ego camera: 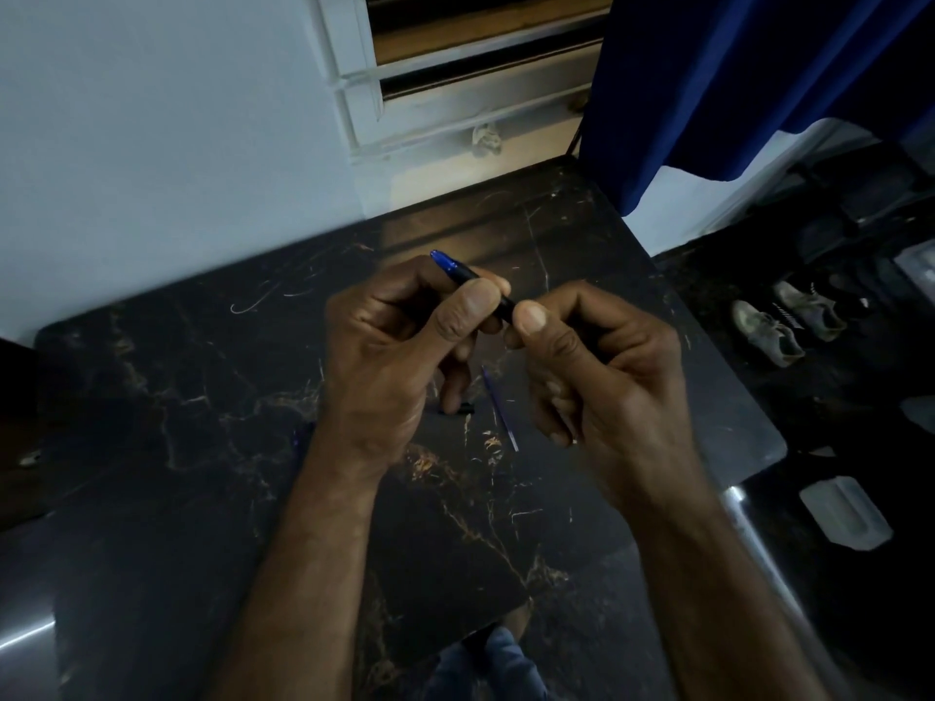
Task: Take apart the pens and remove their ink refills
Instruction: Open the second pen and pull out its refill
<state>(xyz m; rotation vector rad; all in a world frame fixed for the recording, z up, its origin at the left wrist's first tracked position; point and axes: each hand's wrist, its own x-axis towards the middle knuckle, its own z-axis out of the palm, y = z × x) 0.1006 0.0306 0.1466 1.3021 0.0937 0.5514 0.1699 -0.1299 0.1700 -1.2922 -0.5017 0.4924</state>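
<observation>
**A:** Black barrel, blue end, and the pen (473,278) is up off the table (177,397), held between both hands in the middle of the view.

**B:** Which hand has which half?

**A:** The left hand (389,356) is curled around the far half, thumb pressed along the barrel, and the blue end (442,259) pokes out beyond its knuckles. The right hand (592,366) pinches the near half, thumb on top. The rest of that half is buried in its fingers.

**B:** So how does the axis run?

**A:** It slants from up and away on the left down towards the right hand. The two thumbs sit just beside each other with a sliver of barrel between them. That gap is what matters: I'd judge the joint lies there, so a twist or a pull would go along that slant, with the hands working in opposite directions.

**B:** Is either hand nearer the job?

**A:** No, they're level, and both are already gripping it. My guess is the left steadies while the right does the turning.

**B:** Anything down on the table?

**A:** A thin blue refill (498,407) lies loose below the hands, between the wrists, running roughly front to back. There's a small dark piece (458,408) just left of it, too dim to name.
</observation>
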